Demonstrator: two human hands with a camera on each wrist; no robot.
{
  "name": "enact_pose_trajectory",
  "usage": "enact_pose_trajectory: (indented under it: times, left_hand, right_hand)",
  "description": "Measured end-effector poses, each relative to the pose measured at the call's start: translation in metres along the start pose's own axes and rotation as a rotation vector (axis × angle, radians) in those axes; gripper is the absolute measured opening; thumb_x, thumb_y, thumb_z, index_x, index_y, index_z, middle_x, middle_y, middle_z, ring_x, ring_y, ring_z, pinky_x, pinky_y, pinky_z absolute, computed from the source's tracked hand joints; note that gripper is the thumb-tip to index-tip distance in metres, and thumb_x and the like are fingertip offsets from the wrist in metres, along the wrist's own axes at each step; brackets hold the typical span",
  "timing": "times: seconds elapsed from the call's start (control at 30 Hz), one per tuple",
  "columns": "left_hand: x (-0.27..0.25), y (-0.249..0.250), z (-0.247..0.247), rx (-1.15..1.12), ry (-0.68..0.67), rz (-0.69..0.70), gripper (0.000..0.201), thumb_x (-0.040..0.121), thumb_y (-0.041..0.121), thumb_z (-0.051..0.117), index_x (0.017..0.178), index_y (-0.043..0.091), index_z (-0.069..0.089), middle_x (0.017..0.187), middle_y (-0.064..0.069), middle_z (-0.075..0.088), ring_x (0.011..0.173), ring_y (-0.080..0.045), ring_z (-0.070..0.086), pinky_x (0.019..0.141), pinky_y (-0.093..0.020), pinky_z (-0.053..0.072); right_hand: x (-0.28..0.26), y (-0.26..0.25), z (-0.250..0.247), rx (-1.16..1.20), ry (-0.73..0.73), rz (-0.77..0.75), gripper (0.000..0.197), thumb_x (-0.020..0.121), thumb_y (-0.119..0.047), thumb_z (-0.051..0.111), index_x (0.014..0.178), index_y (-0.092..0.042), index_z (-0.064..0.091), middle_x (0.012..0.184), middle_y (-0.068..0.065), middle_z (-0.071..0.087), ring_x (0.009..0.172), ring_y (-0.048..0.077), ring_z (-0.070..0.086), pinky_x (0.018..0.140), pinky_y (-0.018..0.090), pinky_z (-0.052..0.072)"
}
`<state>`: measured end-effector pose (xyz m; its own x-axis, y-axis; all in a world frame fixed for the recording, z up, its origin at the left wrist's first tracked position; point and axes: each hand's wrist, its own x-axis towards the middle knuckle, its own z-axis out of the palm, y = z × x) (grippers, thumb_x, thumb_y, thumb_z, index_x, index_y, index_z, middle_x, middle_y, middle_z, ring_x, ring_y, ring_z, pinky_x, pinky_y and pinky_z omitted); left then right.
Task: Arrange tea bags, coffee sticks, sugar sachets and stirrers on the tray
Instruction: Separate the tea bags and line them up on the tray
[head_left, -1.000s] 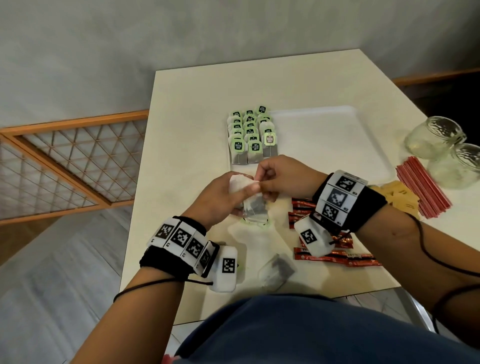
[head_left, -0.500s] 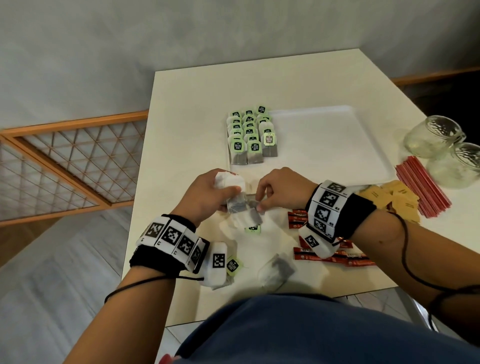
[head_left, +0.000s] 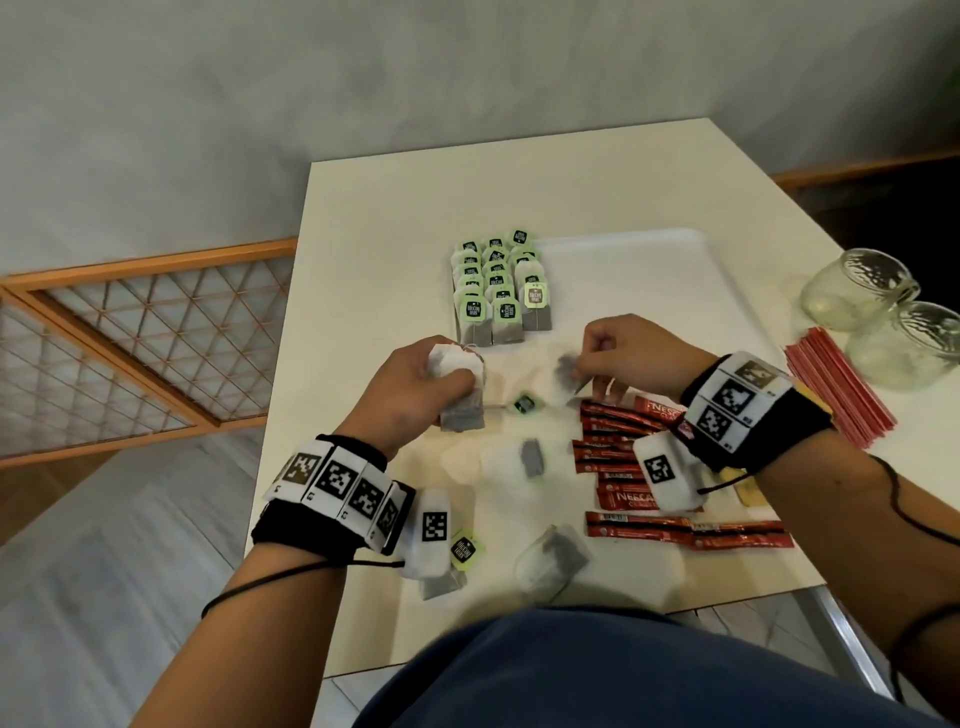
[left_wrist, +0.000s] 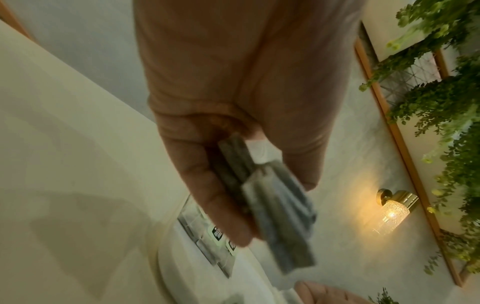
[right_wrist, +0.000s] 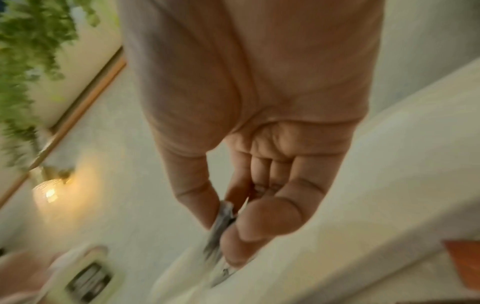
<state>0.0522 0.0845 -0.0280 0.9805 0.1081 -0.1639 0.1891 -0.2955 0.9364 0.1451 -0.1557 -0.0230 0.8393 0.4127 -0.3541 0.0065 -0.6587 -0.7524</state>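
Observation:
My left hand (head_left: 415, 389) grips a small bundle of tea bags (head_left: 460, 387) above the table's near middle; the left wrist view shows the bundle of tea bags (left_wrist: 275, 216) between thumb and fingers. My right hand (head_left: 613, 358) pinches a single tea bag (head_left: 565, 375) just off the tray's near edge, and its green tag (head_left: 524, 404) dangles between the hands. In the right wrist view the pinched bag (right_wrist: 221, 222) is blurred. Rows of green-tagged tea bags (head_left: 498, 291) lie on the left of the white tray (head_left: 649, 280).
Loose tea bags (head_left: 532, 457) (head_left: 553, 561) lie near the front edge. Red coffee sticks (head_left: 618, 452) lie under my right wrist. Red stirrers (head_left: 841, 389) and two glass jars (head_left: 857, 288) stand at the right. A wooden lattice railing (head_left: 130, 343) is at the left.
The hands have drawn apart. My right hand has pulled one tea bag off the bundle and carried it rightward, while the left keeps the rest.

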Motion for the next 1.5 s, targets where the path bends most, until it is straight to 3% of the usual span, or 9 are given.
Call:
enact_pose_trajectory:
  times: [0.13,0.3,0.43,0.57,0.67,0.8,0.97,1.13,1.5]
  left_hand:
    - [0.003,0.004,0.01,-0.032,0.021,0.032,0.006,0.086,0.009,0.069,0.087,0.014,0.064,0.074,0.001,0.065,0.062,-0.011,0.06,0.05,-0.025,0.048]
    - [0.008,0.013,0.028,-0.051,-0.025,0.057,0.019,0.079,0.024,0.08,0.089,0.021,0.064,0.077,0.001,0.067,0.06,-0.007,0.063,0.047,-0.024,0.05]
    - [0.013,0.018,0.039,0.157,-0.028,0.248,0.028,0.079,0.031,0.079,0.104,0.028,0.069,0.097,0.011,0.069,0.082,0.005,0.061,0.069,-0.009,0.046]
    - [0.02,0.031,0.046,0.237,-0.108,0.328,0.036,0.085,0.03,0.073,0.121,0.028,0.067,0.115,0.01,0.069,0.102,-0.001,0.062,0.088,-0.013,0.046]
    - [0.025,0.035,0.05,0.353,-0.105,0.343,0.024,0.089,0.032,0.069,0.109,0.019,0.072,0.098,0.002,0.074,0.089,-0.009,0.066,0.074,-0.014,0.045]
    - [0.029,0.035,0.046,0.323,-0.072,0.309,0.016,0.088,0.033,0.07,0.095,0.019,0.072,0.078,0.009,0.069,0.064,0.007,0.059,0.055,-0.009,0.041]
    - [0.03,0.029,0.037,0.04,-0.029,0.133,0.011,0.086,0.025,0.073,0.091,0.015,0.072,0.07,0.002,0.068,0.051,-0.006,0.059,0.045,-0.025,0.047]
    - [0.029,0.022,0.035,-0.02,0.011,0.07,0.012,0.086,0.022,0.074,0.093,0.013,0.073,0.07,-0.001,0.069,0.049,-0.009,0.058,0.044,-0.026,0.048]
    - [0.03,0.014,0.036,-0.054,0.113,0.068,0.006,0.083,0.024,0.077,0.088,0.024,0.075,0.078,-0.001,0.069,0.055,-0.011,0.059,0.044,-0.024,0.045]
  right_hand:
    - [0.0,0.005,-0.007,0.354,0.054,0.085,0.003,0.092,-0.006,0.054,0.093,-0.004,0.055,0.075,0.013,0.062,0.057,0.02,0.057,0.052,0.029,0.048]
    - [0.007,0.007,0.001,0.576,0.015,0.182,0.027,0.094,-0.012,0.045,0.111,0.002,0.062,0.085,0.016,0.056,0.065,0.022,0.051,0.053,0.028,0.045]
    - [0.006,0.003,0.009,0.595,-0.122,0.186,0.023,0.09,-0.019,0.055,0.104,-0.003,0.063,0.078,0.015,0.056,0.059,0.021,0.049,0.047,0.025,0.04]
    - [0.004,-0.006,0.015,0.535,-0.218,0.168,0.025,0.096,-0.019,0.045,0.108,-0.004,0.06,0.079,0.015,0.055,0.056,0.021,0.046,0.045,0.025,0.038]
    - [0.003,-0.009,0.015,0.51,-0.255,0.148,0.025,0.098,-0.022,0.044,0.107,-0.007,0.062,0.08,0.013,0.057,0.055,0.02,0.046,0.043,0.024,0.039]
    - [0.004,-0.007,0.012,0.532,-0.247,0.142,0.034,0.099,-0.029,0.044,0.114,-0.004,0.061,0.091,0.017,0.057,0.061,0.021,0.05,0.048,0.027,0.042]
    - [-0.003,-0.001,0.007,0.582,-0.354,0.094,0.058,0.093,-0.055,0.04,0.109,-0.001,0.055,0.089,0.015,0.064,0.069,0.023,0.06,0.058,0.03,0.046]
    - [-0.009,0.003,0.012,0.531,-0.321,-0.063,0.021,0.089,-0.015,0.066,0.107,-0.007,0.064,0.092,0.007,0.065,0.08,0.017,0.062,0.071,0.03,0.049]
    - [-0.004,-0.01,0.014,0.525,-0.159,-0.111,0.029,0.088,0.006,0.061,0.104,-0.018,0.063,0.088,0.007,0.07,0.075,0.017,0.067,0.069,0.027,0.055]
